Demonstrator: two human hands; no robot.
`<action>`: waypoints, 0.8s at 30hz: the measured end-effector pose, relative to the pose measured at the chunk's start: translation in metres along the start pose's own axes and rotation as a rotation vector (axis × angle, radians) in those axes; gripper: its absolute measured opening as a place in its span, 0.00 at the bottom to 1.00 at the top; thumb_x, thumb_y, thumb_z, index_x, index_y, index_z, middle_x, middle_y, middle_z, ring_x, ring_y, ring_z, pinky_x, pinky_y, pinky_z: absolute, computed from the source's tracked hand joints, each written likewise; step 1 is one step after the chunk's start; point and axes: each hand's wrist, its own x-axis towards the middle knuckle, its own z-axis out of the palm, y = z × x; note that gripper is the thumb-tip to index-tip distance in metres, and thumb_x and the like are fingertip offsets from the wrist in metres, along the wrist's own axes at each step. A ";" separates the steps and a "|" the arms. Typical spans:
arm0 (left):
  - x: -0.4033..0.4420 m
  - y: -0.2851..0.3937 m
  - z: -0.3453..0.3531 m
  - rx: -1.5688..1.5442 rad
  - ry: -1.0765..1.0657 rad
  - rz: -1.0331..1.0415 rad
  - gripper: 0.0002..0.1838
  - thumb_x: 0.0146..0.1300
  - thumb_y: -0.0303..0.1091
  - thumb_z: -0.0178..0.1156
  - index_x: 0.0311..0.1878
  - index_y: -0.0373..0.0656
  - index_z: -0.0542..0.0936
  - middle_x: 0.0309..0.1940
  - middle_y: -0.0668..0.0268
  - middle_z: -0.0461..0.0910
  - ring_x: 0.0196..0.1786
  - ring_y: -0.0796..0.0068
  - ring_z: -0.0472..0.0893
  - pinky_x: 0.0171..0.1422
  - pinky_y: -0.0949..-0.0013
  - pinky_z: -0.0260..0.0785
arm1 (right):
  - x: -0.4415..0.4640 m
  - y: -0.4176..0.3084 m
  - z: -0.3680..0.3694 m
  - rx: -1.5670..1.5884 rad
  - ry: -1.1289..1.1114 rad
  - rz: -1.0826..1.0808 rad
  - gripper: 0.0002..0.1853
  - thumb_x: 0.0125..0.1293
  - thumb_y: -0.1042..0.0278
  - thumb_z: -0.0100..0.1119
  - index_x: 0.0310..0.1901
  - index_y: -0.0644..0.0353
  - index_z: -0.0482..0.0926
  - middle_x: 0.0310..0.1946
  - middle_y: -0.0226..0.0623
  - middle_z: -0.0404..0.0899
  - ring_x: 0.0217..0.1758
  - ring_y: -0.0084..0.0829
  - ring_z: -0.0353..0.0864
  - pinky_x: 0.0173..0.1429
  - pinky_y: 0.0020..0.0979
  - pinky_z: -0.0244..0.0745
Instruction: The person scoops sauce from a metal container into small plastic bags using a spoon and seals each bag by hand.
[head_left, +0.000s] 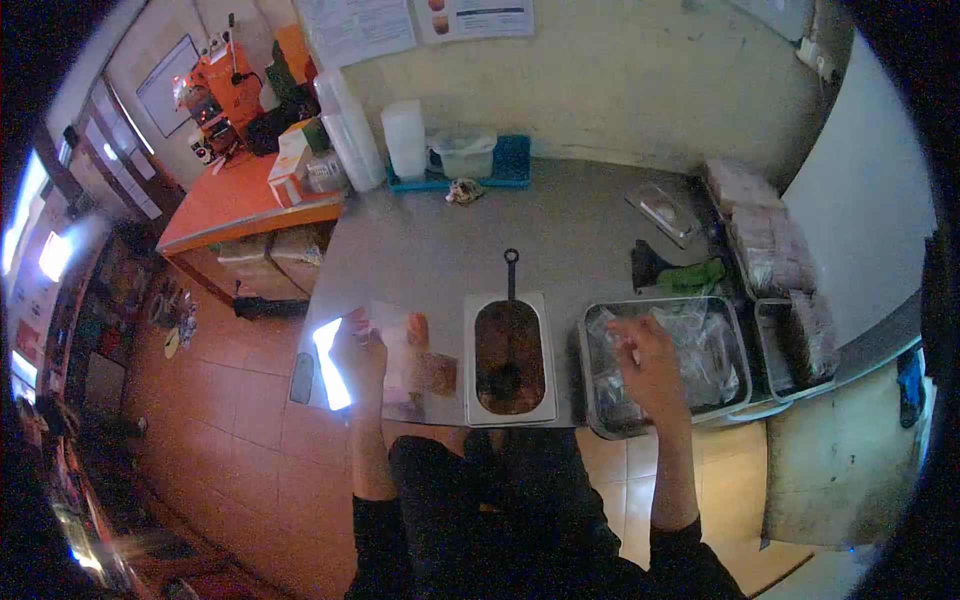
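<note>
My left hand is at the front left of the steel table, its fingers blurred beside a pale plastic sheet or bag. An orange-red item and a brown piece lie just right of it. In the middle stands a white-rimmed container of dark brown food, with a black-handled utensil in it. My right hand hovers over a metal tray of clear plastic bags; its fingers are curled, and whether they grip anything is too blurred to tell.
Behind the tray lie a green and black item and a clear lid. Wrapped packs line the right edge. A blue tray with plastic tubs stands at the back. An orange table adjoins at left.
</note>
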 end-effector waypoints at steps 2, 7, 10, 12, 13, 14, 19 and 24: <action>-0.003 -0.003 0.004 -0.097 0.216 -0.015 0.13 0.51 0.24 0.58 0.42 0.39 0.76 0.35 0.60 0.79 0.32 0.71 0.79 0.33 0.70 0.73 | 0.011 0.005 0.003 -0.133 -0.030 -0.060 0.16 0.50 0.79 0.54 0.42 0.54 0.76 0.40 0.47 0.71 0.44 0.47 0.72 0.50 0.42 0.68; -0.013 0.041 -0.021 -0.323 0.176 -0.163 0.13 0.54 0.21 0.58 0.44 0.41 0.75 0.37 0.67 0.79 0.36 0.79 0.79 0.33 0.81 0.72 | 0.026 0.025 0.017 -0.467 -0.054 -0.231 0.16 0.49 0.78 0.55 0.42 0.57 0.76 0.43 0.46 0.69 0.47 0.46 0.71 0.53 0.43 0.66; -0.017 0.080 -0.045 -0.605 -0.009 -0.280 0.14 0.55 0.22 0.58 0.46 0.42 0.74 0.43 0.64 0.76 0.42 0.75 0.78 0.40 0.77 0.73 | 0.034 0.011 0.001 -0.446 -0.065 -0.243 0.12 0.48 0.77 0.57 0.37 0.60 0.76 0.44 0.44 0.70 0.48 0.44 0.71 0.54 0.43 0.66; -0.023 0.098 -0.060 -0.563 -0.258 -0.144 0.17 0.54 0.23 0.59 0.49 0.43 0.73 0.52 0.60 0.71 0.49 0.70 0.75 0.48 0.71 0.72 | 0.035 -0.013 -0.021 -0.365 -0.103 -0.200 0.09 0.47 0.76 0.59 0.33 0.61 0.75 0.45 0.44 0.70 0.49 0.43 0.71 0.54 0.42 0.66; -0.028 0.100 -0.058 -0.549 -0.315 -0.015 0.20 0.53 0.24 0.61 0.51 0.42 0.72 0.55 0.59 0.69 0.53 0.68 0.73 0.53 0.68 0.69 | 0.034 -0.028 -0.030 -0.221 -0.035 -0.201 0.08 0.46 0.75 0.61 0.30 0.61 0.74 0.42 0.42 0.72 0.48 0.42 0.73 0.55 0.41 0.66; -0.031 0.105 -0.060 -0.542 -0.368 0.114 0.24 0.52 0.24 0.62 0.54 0.42 0.70 0.58 0.58 0.66 0.57 0.66 0.71 0.58 0.65 0.67 | 0.032 -0.042 -0.035 -0.077 0.031 -0.200 0.08 0.46 0.74 0.64 0.26 0.61 0.73 0.40 0.40 0.74 0.46 0.40 0.74 0.56 0.39 0.66; -0.054 0.159 -0.055 -0.797 -0.494 0.189 0.38 0.46 0.33 0.70 0.61 0.40 0.64 0.56 0.57 0.69 0.63 0.62 0.66 0.66 0.62 0.58 | 0.005 -0.090 -0.027 0.212 -0.076 -0.297 0.05 0.49 0.71 0.65 0.27 0.58 0.78 0.32 0.35 0.80 0.37 0.35 0.79 0.47 0.32 0.72; -0.080 0.152 -0.051 -1.241 -0.517 -0.241 0.33 0.50 0.28 0.68 0.60 0.38 0.66 0.57 0.61 0.69 0.57 0.71 0.71 0.62 0.68 0.64 | -0.005 -0.129 -0.013 0.382 -0.280 -0.198 0.05 0.56 0.69 0.62 0.33 0.57 0.81 0.33 0.36 0.82 0.34 0.32 0.81 0.38 0.28 0.75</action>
